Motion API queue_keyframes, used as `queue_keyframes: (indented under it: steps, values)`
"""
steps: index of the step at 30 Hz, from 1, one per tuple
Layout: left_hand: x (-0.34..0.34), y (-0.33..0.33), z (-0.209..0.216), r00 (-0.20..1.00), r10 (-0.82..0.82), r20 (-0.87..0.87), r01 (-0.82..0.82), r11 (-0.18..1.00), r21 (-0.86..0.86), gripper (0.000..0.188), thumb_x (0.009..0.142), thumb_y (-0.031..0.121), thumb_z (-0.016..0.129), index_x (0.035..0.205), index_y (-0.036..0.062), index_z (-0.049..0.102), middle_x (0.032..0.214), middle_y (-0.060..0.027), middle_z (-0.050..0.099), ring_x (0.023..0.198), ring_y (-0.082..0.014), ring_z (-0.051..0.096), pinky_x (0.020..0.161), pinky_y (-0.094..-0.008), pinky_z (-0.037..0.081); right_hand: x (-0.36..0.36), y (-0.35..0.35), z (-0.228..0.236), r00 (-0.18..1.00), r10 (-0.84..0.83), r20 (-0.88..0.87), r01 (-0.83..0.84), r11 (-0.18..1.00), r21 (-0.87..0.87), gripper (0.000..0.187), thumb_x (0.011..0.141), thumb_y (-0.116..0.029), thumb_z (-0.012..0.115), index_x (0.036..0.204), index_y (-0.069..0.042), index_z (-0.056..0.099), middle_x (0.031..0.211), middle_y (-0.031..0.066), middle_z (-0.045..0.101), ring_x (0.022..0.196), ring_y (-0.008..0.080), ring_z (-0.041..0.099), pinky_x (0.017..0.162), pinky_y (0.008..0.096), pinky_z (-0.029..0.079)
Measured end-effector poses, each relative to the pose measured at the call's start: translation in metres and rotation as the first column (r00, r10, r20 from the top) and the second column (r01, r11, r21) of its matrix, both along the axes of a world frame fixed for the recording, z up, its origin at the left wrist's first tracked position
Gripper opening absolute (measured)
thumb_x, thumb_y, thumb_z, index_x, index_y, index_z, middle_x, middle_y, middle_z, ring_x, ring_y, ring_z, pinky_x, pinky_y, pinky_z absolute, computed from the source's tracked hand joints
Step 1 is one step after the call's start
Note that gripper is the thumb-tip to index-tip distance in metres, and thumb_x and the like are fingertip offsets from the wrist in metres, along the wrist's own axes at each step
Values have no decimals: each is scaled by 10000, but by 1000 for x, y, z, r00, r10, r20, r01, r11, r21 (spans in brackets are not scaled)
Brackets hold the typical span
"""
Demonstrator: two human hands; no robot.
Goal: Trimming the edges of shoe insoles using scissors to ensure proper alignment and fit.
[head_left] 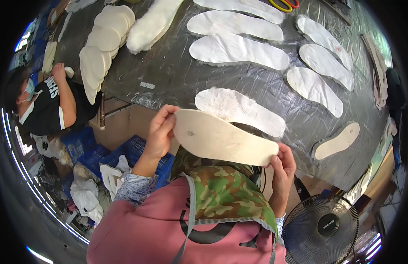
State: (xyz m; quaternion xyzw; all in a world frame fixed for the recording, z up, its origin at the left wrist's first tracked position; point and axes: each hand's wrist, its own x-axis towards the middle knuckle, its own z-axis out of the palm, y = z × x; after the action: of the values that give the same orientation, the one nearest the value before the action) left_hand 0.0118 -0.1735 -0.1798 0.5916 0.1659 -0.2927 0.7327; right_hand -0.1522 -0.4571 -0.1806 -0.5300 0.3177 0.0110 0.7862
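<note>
Insole [223,140], cream and smooth-faced, is held in the air between both hands in the head view, above the near edge of the table [177,75] and in front of the camouflage apron [226,193]. Its long axis is laid nearly level across the body, the broad rounded end toward the person's left and slightly higher, the narrower end toward the right and slightly lower. The left hand [160,132] is closed on the broad end, thumb and fingers pinched over the upper edge; the right hand [282,168] is pinched on the narrow end from below, fingertips curled round the rim. Both hands are thus set at opposite tips of the piece, neither nearer its middle than the other. Directly behind it, on the plastic-covered table, a fleecy white insole [239,112] is laid with much the same slant, just beyond the held one and partly overlapped by it in the picture. More fleecy pieces [239,52] are spread farther back and to the right, well apart from the hands, with one smooth cream piece [338,141] near the right edge. A stack of cream insoles [102,48] is seen at the far left of the table. At the left a co-worker [52,103] is seated, hands at a separate pile. Blue crates [96,152] are seen below the left hand and a fan [323,226] below the right.
</note>
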Motion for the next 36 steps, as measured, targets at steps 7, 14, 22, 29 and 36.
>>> queue_keyframes:
  steps: [7,14,22,29,36]
  values:
    - [13,-24,-15,800,-528,283,266,736,622,113,944,26,517,1030,-16,577,883,-83,640,802,-159,628,717,-275,487,-3,-20,-23,983,-126,-130,91,965,-245,249,932,-109,648,1134,30,606,876,15,649,694,56,570,621,186,468]
    - [34,-31,-32,813,-537,224,380,782,495,167,951,32,488,1092,21,576,906,3,620,733,-37,554,596,-191,449,4,-27,-37,966,-200,-164,141,938,-316,213,914,-122,683,1057,31,642,814,2,642,660,58,569,607,187,461]
    - [42,-37,-37,822,-541,177,368,743,559,214,919,5,515,1119,20,590,942,-18,606,771,-51,560,617,-196,468,8,-26,-47,954,-247,-168,185,930,-317,218,916,-111,678,1083,26,664,842,1,646,703,52,568,648,183,469]
    - [46,-35,-36,830,-534,161,373,746,552,285,906,-9,531,1177,17,616,922,9,513,751,-44,502,603,-181,453,12,-26,-53,928,-335,-160,297,928,-225,251,867,-16,702,1095,6,599,813,7,655,691,55,583,644,183,474]
    - [47,-31,-30,832,-535,147,392,755,526,319,914,-32,516,1217,12,606,916,12,447,760,-43,478,616,-185,442,11,-29,-62,928,-342,-150,312,931,-191,254,861,-32,720,1085,4,605,823,5,654,707,54,590,644,187,484]
